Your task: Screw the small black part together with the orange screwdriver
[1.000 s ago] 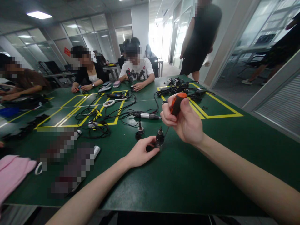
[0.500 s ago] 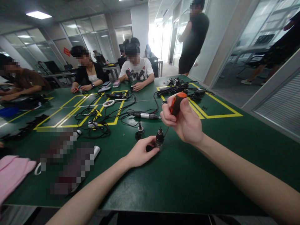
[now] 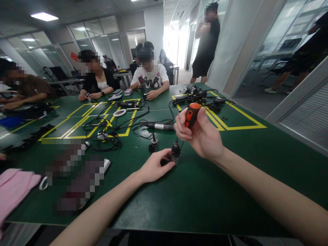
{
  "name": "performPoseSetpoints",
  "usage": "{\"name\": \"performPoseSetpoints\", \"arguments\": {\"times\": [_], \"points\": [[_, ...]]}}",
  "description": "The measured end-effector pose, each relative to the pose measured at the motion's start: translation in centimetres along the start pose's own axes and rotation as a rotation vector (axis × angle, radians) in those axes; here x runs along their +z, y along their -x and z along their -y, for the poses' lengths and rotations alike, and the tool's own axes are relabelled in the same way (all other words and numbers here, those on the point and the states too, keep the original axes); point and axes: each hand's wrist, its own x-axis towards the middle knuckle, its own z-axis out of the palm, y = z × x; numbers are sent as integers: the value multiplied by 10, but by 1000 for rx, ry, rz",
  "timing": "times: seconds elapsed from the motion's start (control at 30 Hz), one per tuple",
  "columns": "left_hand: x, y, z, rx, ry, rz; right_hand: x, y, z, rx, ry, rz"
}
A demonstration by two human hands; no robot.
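My right hand (image 3: 201, 135) is wrapped round the orange-and-black handle of a screwdriver (image 3: 191, 114), whose thin shaft runs down toward a small dark metal chuck-like part (image 3: 175, 152) standing upright on the green table (image 3: 205, 191). My left hand (image 3: 153, 167) rests on the table and pinches the base of that part with thumb and fingers. A second small dark part (image 3: 153, 145) stands just to the left, untouched.
A silver pen-shaped tool (image 3: 160, 126) and tangled black cables (image 3: 107, 131) lie beyond my hands. More cables and adapters (image 3: 198, 97) sit far right inside yellow tape lines. Pink cloth (image 3: 12, 191) lies at left. Several people sit across the table; one stands behind.
The screwdriver handle has tipped slightly more upright and lower in my right hand. My left hand stays on the part. The standing person in the background has walked further away.
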Motion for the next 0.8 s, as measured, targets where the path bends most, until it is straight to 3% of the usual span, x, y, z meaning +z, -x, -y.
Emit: {"name": "performPoseSetpoints", "arguments": {"times": [0.27, 0.5, 0.8], "points": [[0, 0, -1, 0, -4, -1, 5, -1, 2, -17, -17, 25], [0, 0, -1, -16, 2, -2, 5, -4, 2, -40, 28, -28], [0, 0, -1, -6, -9, -10, 7, -1, 3, 27, 14, 12]]}}
